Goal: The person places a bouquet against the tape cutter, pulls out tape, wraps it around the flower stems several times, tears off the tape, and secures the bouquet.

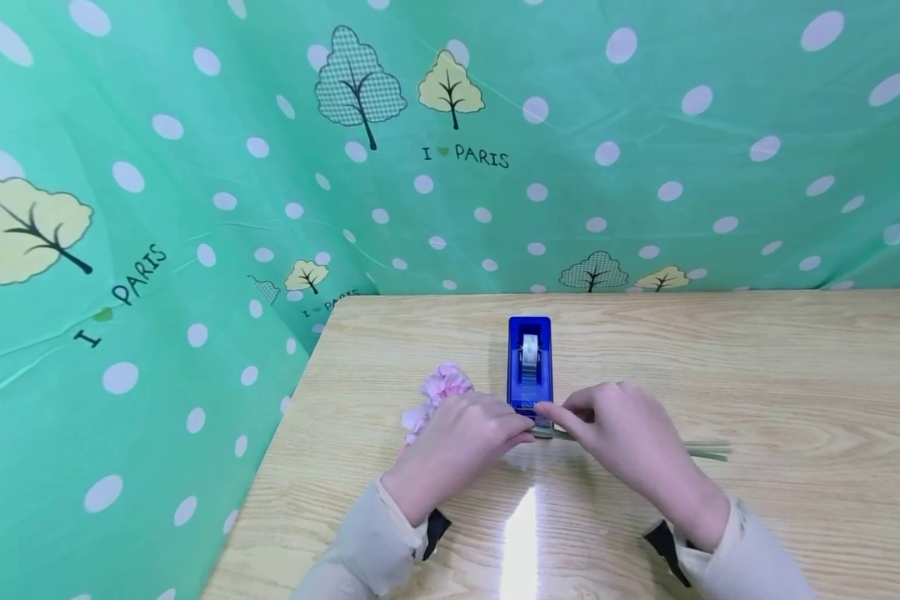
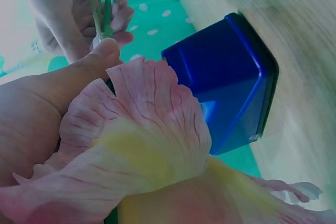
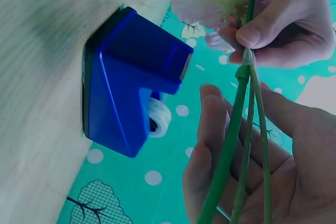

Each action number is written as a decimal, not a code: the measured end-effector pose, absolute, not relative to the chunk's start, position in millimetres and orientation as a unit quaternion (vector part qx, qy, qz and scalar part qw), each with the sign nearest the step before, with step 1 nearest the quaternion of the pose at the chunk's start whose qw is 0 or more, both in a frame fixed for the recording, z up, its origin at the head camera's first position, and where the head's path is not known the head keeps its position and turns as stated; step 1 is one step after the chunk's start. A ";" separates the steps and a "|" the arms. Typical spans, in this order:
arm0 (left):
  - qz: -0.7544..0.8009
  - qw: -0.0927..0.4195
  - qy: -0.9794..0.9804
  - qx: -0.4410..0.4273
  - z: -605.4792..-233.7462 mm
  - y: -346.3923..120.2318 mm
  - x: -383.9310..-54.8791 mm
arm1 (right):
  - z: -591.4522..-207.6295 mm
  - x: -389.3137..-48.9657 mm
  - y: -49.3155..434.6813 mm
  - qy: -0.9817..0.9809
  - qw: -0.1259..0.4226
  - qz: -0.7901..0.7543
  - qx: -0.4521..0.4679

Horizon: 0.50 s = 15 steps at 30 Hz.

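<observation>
Artificial flowers with pink, yellow-centred blossoms [image 2: 142,140] lie across the front of the left hand [image 1: 465,442]. Its thumb and fingers pinch the green stems [image 3: 226,166] just below the blossoms. A glossy, see-through piece of tape [image 3: 249,57] sits around the stems beside the left thumb. My right hand [image 1: 630,433] is just to the right, its fingers loosely bent behind the stems and its palm not closed on them. Directly beyond both hands stands a blue tape dispenser [image 1: 529,358] with a roll of clear tape [image 3: 159,117] in it.
A light wood-grain table [image 1: 795,375] lies under everything. Green dotted cloth with printed trees [image 1: 495,208] hangs behind it and along the left side. The stem ends [image 1: 708,450] stick out past the right wrist over the table.
</observation>
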<state>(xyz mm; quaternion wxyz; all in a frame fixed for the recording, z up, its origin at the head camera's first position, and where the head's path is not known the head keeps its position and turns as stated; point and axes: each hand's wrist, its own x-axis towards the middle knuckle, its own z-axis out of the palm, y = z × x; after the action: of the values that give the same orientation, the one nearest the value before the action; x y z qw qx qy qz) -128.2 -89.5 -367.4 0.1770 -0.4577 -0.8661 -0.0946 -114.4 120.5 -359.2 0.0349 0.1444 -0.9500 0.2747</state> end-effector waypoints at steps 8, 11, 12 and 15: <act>-0.090 0.149 -0.881 -0.439 -357.5 -81.5 -132.1 | -346.7 -113.6 129.2 -0.940 0.135 0.282 0.134; -0.088 0.148 -0.887 -0.428 -350.2 -78.9 -135.6 | -341.4 -111.2 132.7 -0.922 0.205 0.290 0.154; -0.088 0.148 -0.889 -0.425 -347.6 -78.4 -136.9 | -339.6 -110.4 133.8 -0.914 0.225 0.294 0.165; -0.085 0.150 -0.893 -0.415 -339.5 -78.0 -141.4 | -334.8 -107.9 137.2 -0.886 0.273 0.311 0.209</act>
<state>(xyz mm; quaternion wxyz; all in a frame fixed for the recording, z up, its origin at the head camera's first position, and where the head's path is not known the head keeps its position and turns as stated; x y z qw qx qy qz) -141.4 -78.0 -339.5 0.1503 -0.4149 -0.8934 -0.0847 -107.9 137.2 -334.8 0.2731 0.2090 -0.8862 0.3106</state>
